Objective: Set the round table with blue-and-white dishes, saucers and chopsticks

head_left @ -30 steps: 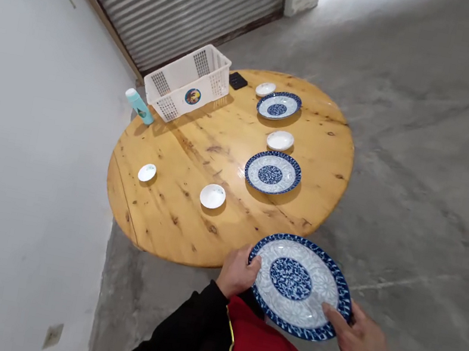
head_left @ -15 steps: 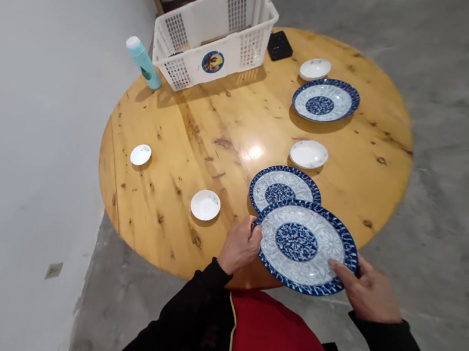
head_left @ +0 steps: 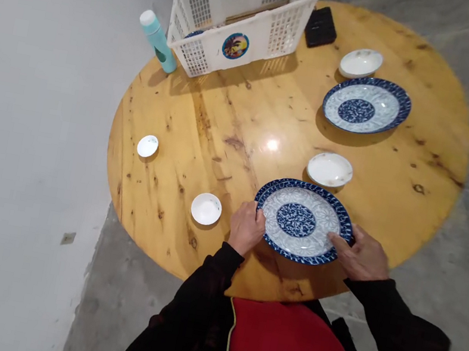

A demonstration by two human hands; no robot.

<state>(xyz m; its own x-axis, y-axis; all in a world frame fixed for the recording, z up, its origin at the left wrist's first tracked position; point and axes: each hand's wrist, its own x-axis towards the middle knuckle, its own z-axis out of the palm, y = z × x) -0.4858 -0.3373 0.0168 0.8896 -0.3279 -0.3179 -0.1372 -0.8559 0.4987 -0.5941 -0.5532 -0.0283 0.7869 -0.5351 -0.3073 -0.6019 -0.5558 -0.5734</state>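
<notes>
Between my two hands is a blue-and-white plate with a dark patterned rim and centre. My left hand is closed on its left edge. My right hand grips the right edge, thumb lying over the rim. The plate is over the near part of the table, and the second plate seen there earlier is hidden beneath it. Just beyond it sits a white oval dish. To the left of my left hand stands a small white bowl.
On the round wooden table are another blue-and-white plate, a white dish, a small white bowl, a white plastic basket, a turquoise bottle and a black object. A wall rises at left.
Both hands have moved the held plate away from my body, over the smaller-looking plate that was partly visible behind it. The view has shifted, so the table appears closer.
</notes>
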